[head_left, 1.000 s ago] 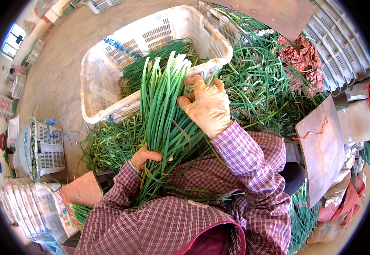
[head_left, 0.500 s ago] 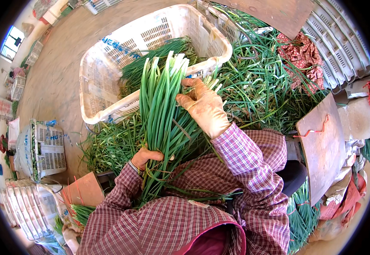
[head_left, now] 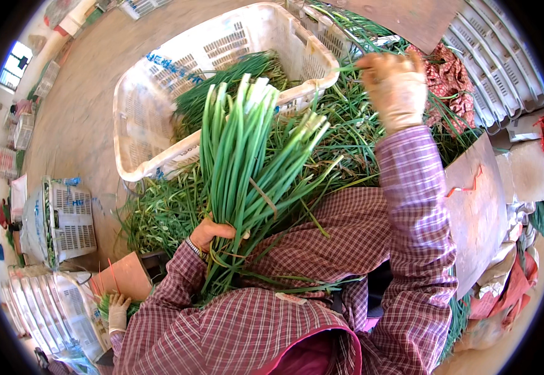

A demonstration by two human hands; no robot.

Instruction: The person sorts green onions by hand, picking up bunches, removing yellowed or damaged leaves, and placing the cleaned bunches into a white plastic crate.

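Green bundle of long stalks [head_left: 234, 156], pale-ended, one. Location: upright in the left hand [head_left: 212, 234], before the near side of a white plastic crate [head_left: 128, 125], white ends uppermost; a looser cluster fans off to the right. Contact with the crate rim: cannot tell.

Left fingers: closed round the lower, leafy part. Right hand [head_left: 397, 87], gloved, blurred, raised over the loose greens [head_left: 353, 147]: fingers bent, a thin green strand at their tips; whether pinched, cannot tell.

Handling, by judgement: light; firm toward the white ends, limp toward the leaf tips; probably smooth and apt to slide stalk over stalk; leaves easily creased or torn. Best hold: around the gathered lower stems, snug without crushing, white ends left free.

Surfaces: plaid-clad lap [head_left: 328, 228], stray leaves across it; loose greens heaped about the crate; more stalks [head_left: 225, 84] lying inside it.

Room: brown floor [head_left: 90, 119]; window [head_left: 14, 65], far left; stacked white crates [head_left: 494, 69], upper right; red patterned cloth [head_left: 450, 94], crumpled; brown board [head_left: 481, 225] with red string [head_left: 467, 182]; another person's gloved hand [head_left: 118, 311], lower left, at greens.
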